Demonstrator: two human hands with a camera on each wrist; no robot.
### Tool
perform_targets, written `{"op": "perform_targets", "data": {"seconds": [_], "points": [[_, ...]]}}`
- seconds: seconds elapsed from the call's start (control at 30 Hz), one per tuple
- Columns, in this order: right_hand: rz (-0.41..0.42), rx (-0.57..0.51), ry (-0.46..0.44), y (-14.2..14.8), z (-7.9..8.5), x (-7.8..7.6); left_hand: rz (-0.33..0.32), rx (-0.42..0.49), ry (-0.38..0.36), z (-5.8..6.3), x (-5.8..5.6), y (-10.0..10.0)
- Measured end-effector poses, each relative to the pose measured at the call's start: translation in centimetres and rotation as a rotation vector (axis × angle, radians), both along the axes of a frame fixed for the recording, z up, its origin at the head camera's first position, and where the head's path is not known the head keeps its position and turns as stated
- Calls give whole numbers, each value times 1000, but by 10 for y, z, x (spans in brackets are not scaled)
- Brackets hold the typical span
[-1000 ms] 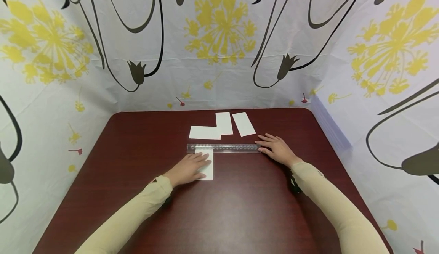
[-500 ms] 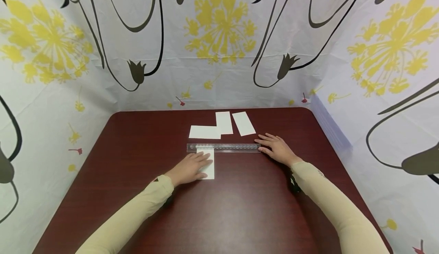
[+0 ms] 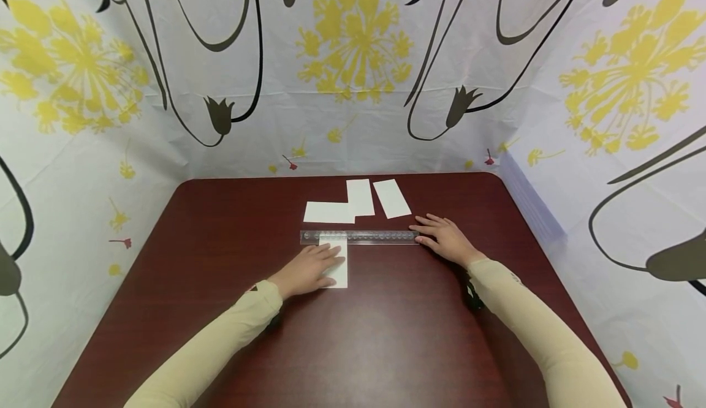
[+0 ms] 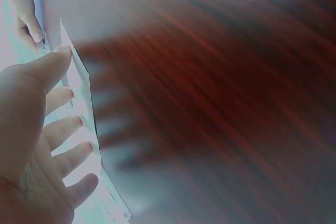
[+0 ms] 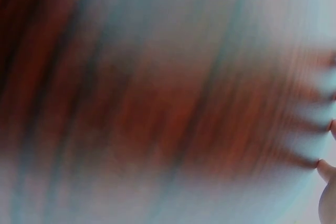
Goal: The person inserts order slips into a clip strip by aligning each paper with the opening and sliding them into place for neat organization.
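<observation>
A clear plastic ruler (image 3: 380, 238) lies straight across the table. My left hand (image 3: 306, 270) rests with spread fingers on a white paper card (image 3: 340, 270) whose far end overlaps the ruler near its left end. In the left wrist view, the fingertips and thumb of that hand (image 4: 31, 124) press on the card (image 4: 79, 72). At the ruler's right end, my right hand (image 3: 447, 241) lies flat with extended fingers, the fingertips touching it. Only a few fingertips (image 5: 325, 170) of the right hand show at the edge of the right wrist view.
Beyond the ruler lie more white cards: one lengthwise (image 3: 329, 212), touching or overlapping an upright one (image 3: 361, 198), and a tilted one (image 3: 392, 199) to the right. The dark red wooden table (image 3: 386, 334) ends at a flower-patterned cloth (image 3: 358, 132) behind and at both sides.
My left hand has slid a little to the right, and the card under it has moved the same way along the ruler. The ruler and my right hand have stayed in place.
</observation>
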State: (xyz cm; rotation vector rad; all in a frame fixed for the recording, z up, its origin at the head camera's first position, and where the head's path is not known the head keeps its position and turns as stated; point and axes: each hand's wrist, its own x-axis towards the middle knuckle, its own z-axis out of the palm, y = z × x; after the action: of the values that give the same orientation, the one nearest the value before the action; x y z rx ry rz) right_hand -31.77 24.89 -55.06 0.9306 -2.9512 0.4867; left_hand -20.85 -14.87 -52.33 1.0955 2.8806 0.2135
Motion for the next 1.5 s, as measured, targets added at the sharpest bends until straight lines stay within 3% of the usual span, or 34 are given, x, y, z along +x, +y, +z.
{"op": "perform_targets", "data": {"seconds": [1.1, 1.5], "points": [[31, -20, 54, 0, -3, 0, -29, -65, -12, 0, -8, 25], [7, -74, 20, 0, -5, 2, -33, -59, -5, 2, -8, 28]]}}
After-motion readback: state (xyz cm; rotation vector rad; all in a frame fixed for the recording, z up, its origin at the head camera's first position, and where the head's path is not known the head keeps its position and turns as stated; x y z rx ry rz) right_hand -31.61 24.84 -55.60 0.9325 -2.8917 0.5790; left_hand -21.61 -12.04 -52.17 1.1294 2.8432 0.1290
